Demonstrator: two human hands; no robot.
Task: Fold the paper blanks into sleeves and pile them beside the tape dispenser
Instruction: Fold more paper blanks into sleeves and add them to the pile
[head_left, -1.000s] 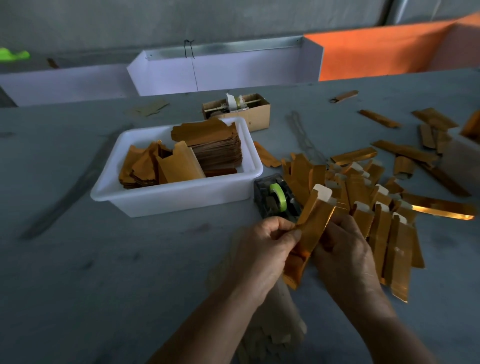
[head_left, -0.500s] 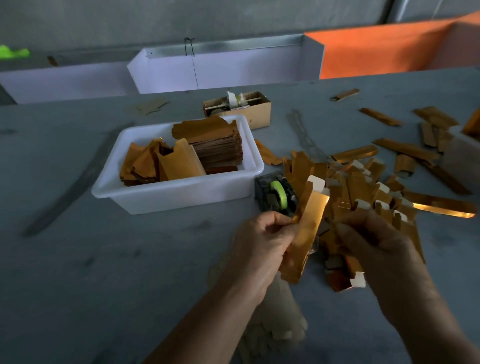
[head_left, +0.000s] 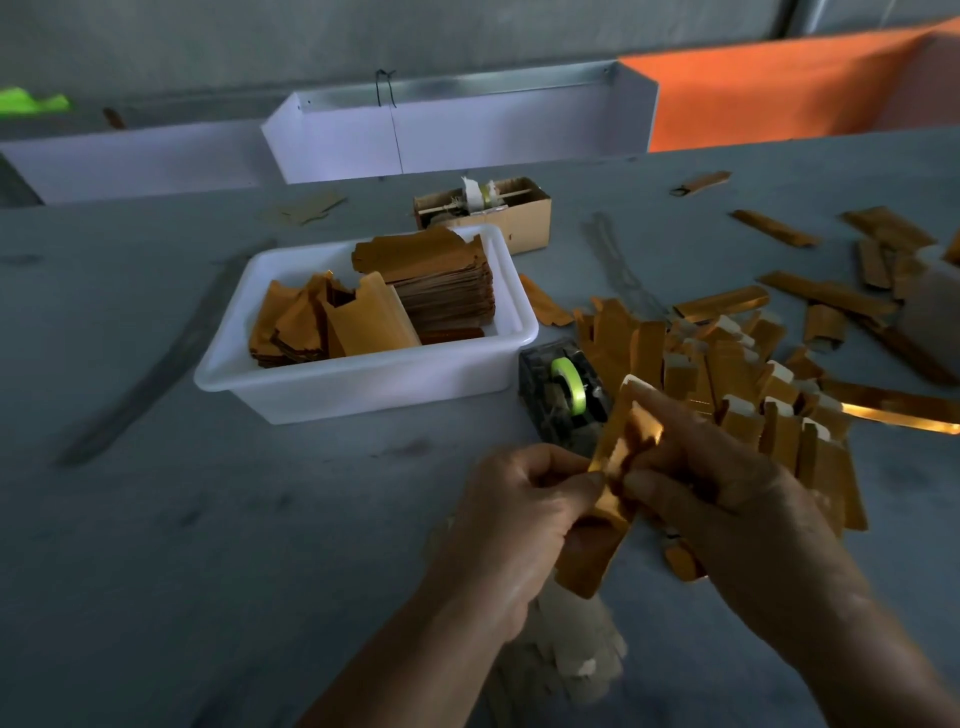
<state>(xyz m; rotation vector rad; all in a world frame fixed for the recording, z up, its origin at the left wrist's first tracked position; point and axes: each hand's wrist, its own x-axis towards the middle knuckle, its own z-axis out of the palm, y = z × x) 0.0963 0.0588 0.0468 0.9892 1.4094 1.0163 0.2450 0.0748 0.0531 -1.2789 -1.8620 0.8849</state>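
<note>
The left hand and right hand both pinch one glossy gold paper blank above the grey worktop, fingers curled onto it. The blank is a narrow strip; its long axis runs from lower left to upper right, white tab end pointing away from the person. Directly behind it stands the dark tape dispenser with a green roll. The pile of folded sleeves, reflective gold with white tabs, lies just right of the dispenser. A white plastic tub holds flat matte blanks.
</note>
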